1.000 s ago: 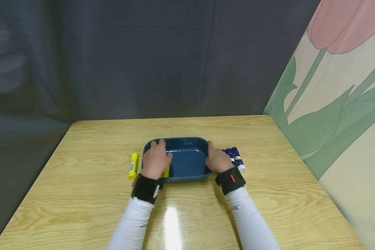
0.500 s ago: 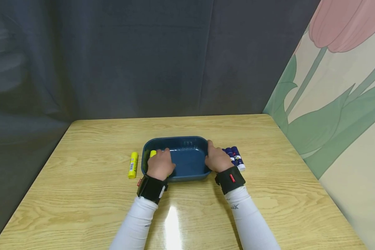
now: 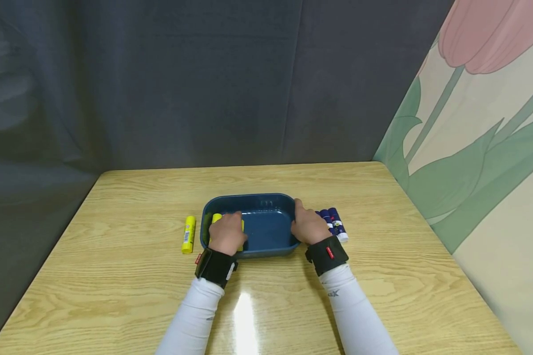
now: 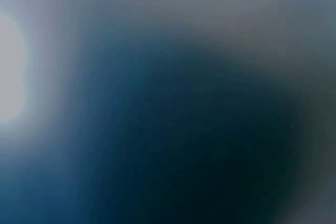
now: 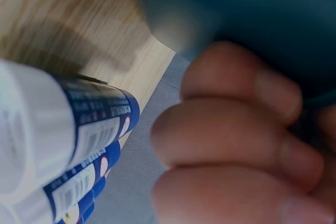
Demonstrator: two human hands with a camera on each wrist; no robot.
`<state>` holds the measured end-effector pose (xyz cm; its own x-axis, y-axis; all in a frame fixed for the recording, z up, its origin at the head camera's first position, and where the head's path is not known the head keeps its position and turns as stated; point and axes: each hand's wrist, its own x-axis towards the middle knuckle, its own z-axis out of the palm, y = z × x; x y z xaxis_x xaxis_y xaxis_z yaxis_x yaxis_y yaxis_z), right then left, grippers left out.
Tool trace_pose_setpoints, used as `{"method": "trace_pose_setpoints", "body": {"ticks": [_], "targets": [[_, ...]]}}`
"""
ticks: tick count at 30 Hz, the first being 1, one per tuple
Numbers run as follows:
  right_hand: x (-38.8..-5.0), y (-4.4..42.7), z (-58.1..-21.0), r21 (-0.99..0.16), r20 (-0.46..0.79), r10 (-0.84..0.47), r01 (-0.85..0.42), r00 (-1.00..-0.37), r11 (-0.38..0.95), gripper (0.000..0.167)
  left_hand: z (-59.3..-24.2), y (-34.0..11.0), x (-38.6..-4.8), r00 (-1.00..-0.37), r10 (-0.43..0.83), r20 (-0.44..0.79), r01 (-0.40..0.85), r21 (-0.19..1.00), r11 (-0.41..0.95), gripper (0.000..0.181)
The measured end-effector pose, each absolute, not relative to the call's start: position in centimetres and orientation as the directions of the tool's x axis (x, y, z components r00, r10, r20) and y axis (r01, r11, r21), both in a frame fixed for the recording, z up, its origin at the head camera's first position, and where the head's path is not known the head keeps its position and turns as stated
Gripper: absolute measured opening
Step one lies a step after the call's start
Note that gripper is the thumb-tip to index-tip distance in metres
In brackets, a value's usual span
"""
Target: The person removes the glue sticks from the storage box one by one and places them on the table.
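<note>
My left hand (image 3: 227, 234) reaches down into the left part of a dark blue tray (image 3: 272, 254). Around it show parts of yellow glue sticks (image 3: 216, 217) inside the tray; its fingertips are hidden beneath the hand, so I cannot tell whether it pinches one. The left wrist view is too dark and blurred to help. My right hand (image 3: 310, 227) grips the tray's right end, index finger along the rim. Its curled fingers (image 5: 231, 129) lie against the tray's outer wall in the right wrist view. Another yellow glue stick (image 3: 188, 234) lies on the table left of the tray.
Dark blue glue sticks (image 3: 336, 224) with white ends lie side by side just right of the right hand, partly hidden by it. The wooden table (image 3: 137, 286) ends at a dark curtain (image 3: 195, 98) behind, with a flower-patterned wall (image 3: 479, 148) on the right.
My left hand has moved from the tray's left rim rightward and nearer to me. More yellow now shows on both sides of it. The right hand has stayed on the tray.
</note>
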<state>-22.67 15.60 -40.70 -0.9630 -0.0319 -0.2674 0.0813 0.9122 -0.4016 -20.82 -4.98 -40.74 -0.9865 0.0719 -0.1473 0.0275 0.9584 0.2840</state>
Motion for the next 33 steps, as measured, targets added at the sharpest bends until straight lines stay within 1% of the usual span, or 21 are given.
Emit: {"method": "trace_pose_setpoints", "body": {"ticks": [7, 16, 33], "targets": [[-22.69, 15.56, -40.74, -0.392, -0.28, -0.025, 0.091, -0.96, 0.915, 0.065, -40.9, -4.7, -20.81, -0.989, 0.072, -0.126, 0.035, 0.273, 0.961, 0.057], [-22.6, 15.64, -40.78, -0.388, -0.284, -0.027, 0.09, -0.958, 0.917, 0.065, -40.79, -4.79, -20.83, -0.988, 0.078, -0.131, 0.036, 0.294, 0.955, 0.056], [-22.69, 15.57, -40.65, -0.371, -0.283, -0.031, 0.08, -0.958, 0.925, 0.064, -40.79, -4.59, -20.9, -0.987, 0.069, -0.146, 0.027, 0.273, 0.962, 0.058]]}}
